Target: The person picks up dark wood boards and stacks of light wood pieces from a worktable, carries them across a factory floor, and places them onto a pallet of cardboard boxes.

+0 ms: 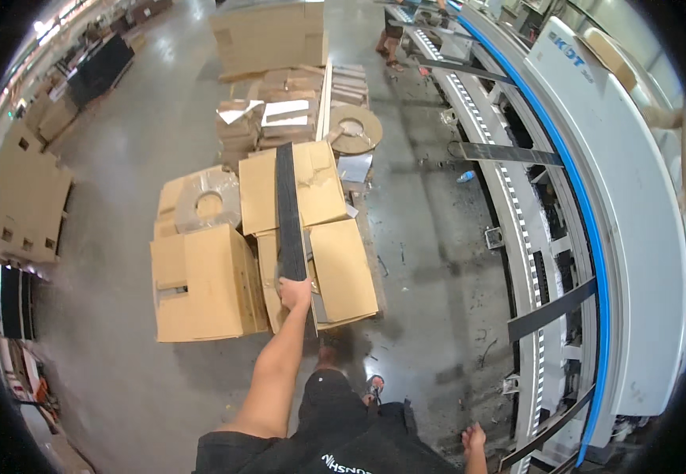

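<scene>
The left grip (295, 293) is closed around a long, narrow, dark board (289, 213), which extends over brown cardboard boxes (344, 268). The right grip (474, 437) hangs half open, empty, near a long white-and-grey machine (635, 300).

Left arm (276, 371): the person extends it from near left toward far, elbow only slightly bent | left hand (294, 292): closed in a firm grip | right forearm (477, 462): low at near right, mostly cut off | right hand (473, 437): loosely curled, well apart from the left
</scene>
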The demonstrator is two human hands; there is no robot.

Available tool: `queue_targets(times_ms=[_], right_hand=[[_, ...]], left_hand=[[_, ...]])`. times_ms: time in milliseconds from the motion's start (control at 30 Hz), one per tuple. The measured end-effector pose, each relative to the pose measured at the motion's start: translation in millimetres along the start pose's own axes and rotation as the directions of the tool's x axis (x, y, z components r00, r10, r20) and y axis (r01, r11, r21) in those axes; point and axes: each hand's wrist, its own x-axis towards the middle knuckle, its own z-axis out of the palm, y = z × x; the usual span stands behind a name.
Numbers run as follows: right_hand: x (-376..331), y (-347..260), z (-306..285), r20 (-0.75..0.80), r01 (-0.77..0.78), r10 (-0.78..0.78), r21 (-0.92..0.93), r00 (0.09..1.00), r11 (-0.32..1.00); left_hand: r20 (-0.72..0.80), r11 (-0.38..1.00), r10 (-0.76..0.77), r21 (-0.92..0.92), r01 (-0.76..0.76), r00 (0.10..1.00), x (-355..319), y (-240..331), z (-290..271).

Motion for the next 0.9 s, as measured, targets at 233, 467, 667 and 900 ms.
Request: queue_targets(times_ms=[233, 467, 667, 900], right_hand=[[-121, 58, -67, -0.050, -0.063, 0.052, -0.237, 0.997, 0.969], [-226, 140, -28, 0.327, -0.093, 0.151, -0.186, 0.933, 0.978], [-226, 199, -1, 0.076, -0.188, 0.192, -0.054, 0.978, 0.981], [-196, 315, -12, 0.161, -0.255, 0.230, 0.152, 0.960, 0.955]], left_hand=[[-0.062, 0.991, 0.001, 0.135, 0.007, 0.998, 42, 14, 93], [-0.017, 0.964, -0.072, 0.257, 0.074, 0.997, 66, -8, 129], [0.013, 0.892, -0.038, 0.451, 0.028, 0.999, 98, 12, 122], [0.383, 0.727, 0.164, 0.576, -0.373, 0.909, 42, 23, 143]])
